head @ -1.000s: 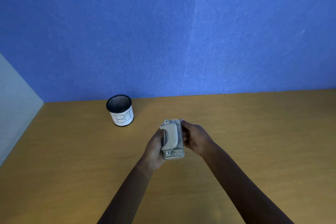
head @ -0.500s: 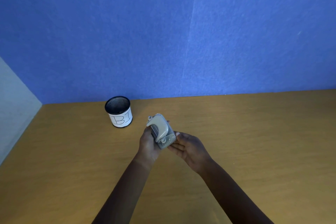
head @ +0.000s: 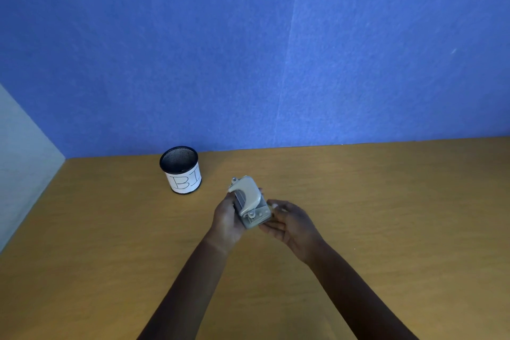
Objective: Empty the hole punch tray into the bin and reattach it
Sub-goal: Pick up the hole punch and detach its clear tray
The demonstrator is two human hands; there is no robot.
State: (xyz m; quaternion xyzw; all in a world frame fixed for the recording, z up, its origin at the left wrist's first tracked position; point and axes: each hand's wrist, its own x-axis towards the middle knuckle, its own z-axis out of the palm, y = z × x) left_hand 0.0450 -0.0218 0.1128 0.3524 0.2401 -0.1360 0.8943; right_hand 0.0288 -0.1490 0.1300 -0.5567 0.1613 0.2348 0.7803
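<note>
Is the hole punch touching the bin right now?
Apart. The head view shows bare table between the hole punch, held in the left hand, and the bin.

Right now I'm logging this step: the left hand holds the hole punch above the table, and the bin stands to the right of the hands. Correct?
Not quite. The head view shows the bin to the left of the hands, near the wall. The rest holds: the left hand grips the hole punch above the table.
</note>
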